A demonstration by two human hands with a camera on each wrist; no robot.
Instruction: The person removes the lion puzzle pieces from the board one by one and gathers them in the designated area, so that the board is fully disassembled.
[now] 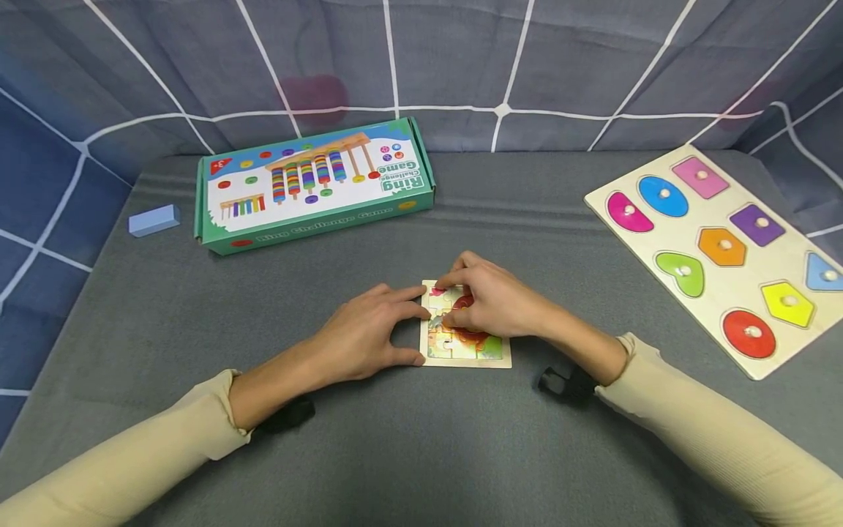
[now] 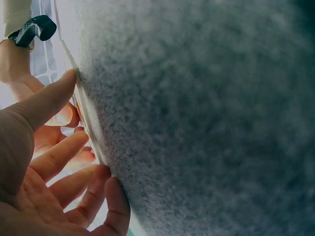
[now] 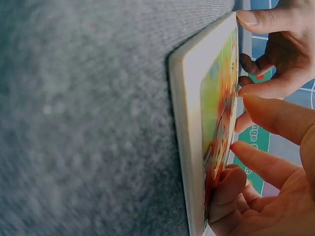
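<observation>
Head view: left hand (image 1: 372, 333) and right hand (image 1: 497, 300) touch 1 rectangular wooden jigsaw (image 1: 454, 348).

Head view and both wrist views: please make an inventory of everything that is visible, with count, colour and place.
jigsaw puzzle: 1, multicoloured with pale frame, centre of table
game box: 1, green with white and blue top, back left
block: 1, light blue, left of the box
shape board: 1, pale, right side
knobbed shapes: 9, various colours, in the board
table: 1, grey, underneath
backdrop: 1, blue-grey with white lines, behind and at both sides
wrist devices: 2, black, at the wrists
sleeves: 2, beige, on the arms
left hand: 1, bare, touching the puzzle's left edge
right hand: 1, bare, over the puzzle
</observation>
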